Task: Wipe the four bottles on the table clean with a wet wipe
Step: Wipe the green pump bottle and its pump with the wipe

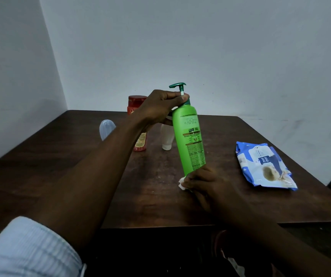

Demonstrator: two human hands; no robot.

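Observation:
A tall green pump bottle (188,136) stands slightly tilted near the middle of the dark wooden table (80,176). My left hand (158,108) grips its neck just under the dark green pump head. My right hand (204,182) presses a white wet wipe (182,183) against the bottle's base. Behind my left arm stand a red bottle (138,100) and a white tube (167,139) resting on its cap. A pale translucent bottle (106,128) sits farther left, partly hidden by my forearm.
A blue pack of wet wipes (264,166) lies flat on the right side of the table, close to its right edge. Grey walls meet in a corner behind the table. The table's front edge runs below my arms.

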